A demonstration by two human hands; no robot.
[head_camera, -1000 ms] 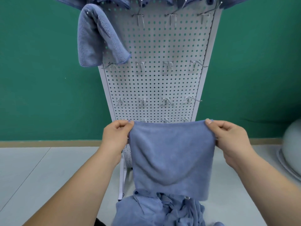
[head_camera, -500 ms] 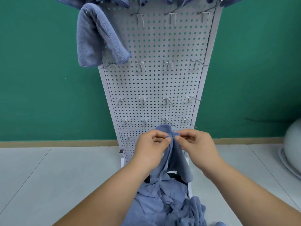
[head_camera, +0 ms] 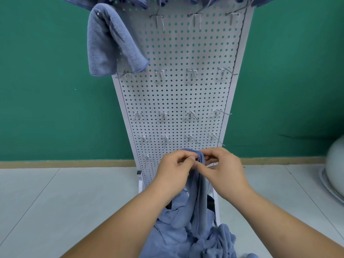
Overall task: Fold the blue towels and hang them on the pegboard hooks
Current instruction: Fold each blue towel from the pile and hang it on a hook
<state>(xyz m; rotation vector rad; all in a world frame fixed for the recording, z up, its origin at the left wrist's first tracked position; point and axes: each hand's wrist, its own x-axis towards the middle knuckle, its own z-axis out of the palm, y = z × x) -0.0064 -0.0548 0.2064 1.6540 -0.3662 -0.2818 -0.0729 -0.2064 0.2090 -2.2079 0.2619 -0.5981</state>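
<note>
A blue towel (head_camera: 199, 198) hangs folded in half lengthwise between my hands, low in front of the white pegboard (head_camera: 178, 94). My left hand (head_camera: 175, 172) and my right hand (head_camera: 223, 172) pinch its top corners together at the fold. Below them lies a heap of loose blue towels (head_camera: 188, 237). One folded blue towel (head_camera: 109, 41) hangs on a hook at the board's upper left. More blue towels (head_camera: 130, 0) hang along the top edge, cut off by the frame. Bare metal hooks (head_camera: 191, 73) stand in rows across the board.
The pegboard stands on a white frame against a green wall (head_camera: 46, 90). Pale floor tiles (head_camera: 65, 202) spread to both sides. A rounded grey-white object (head_camera: 335, 164) sits on the floor at the far right.
A second ago I held the towel spread wide by its two top corners. My hands have come together, folding it in half, and they now pinch the joined corners.
</note>
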